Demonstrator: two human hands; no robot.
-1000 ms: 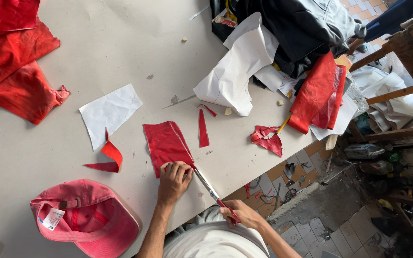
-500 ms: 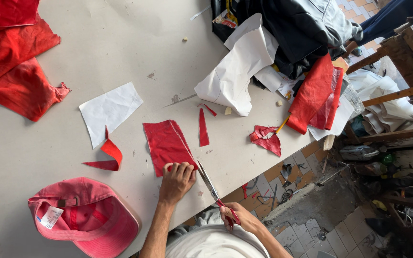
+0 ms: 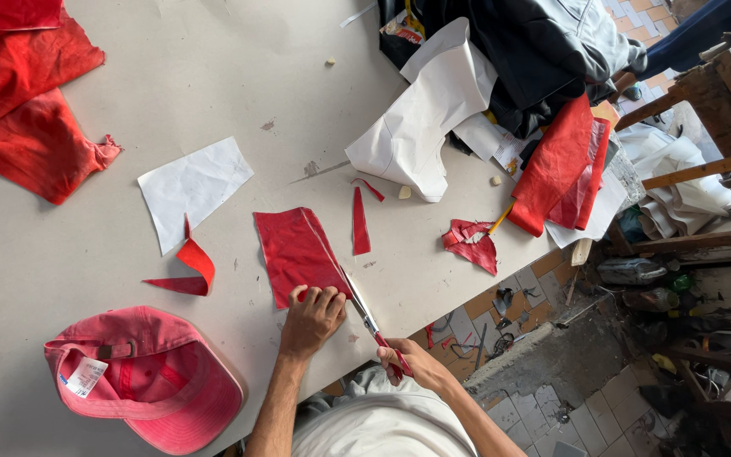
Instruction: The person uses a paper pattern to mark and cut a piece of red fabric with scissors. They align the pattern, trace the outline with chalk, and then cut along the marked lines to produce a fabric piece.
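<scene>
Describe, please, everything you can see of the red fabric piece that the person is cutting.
The red fabric piece is a flat, roughly four-sided panel of slightly glossy cloth, lying spread on the pale table near its front edge. A lighter line runs along its right side. The left hand presses down its lower edge, fingers spread on the cloth. The scissors, held by the right hand at their red handles, have their blades at the panel's lower right edge. A narrow red strip lies just apart to its right.

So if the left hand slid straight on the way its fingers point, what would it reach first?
The left hand already presses on the red fabric piece, fingers pointing up the table. Past it the way looks free, probably reaching the thin red strip only if it veers right.
</scene>
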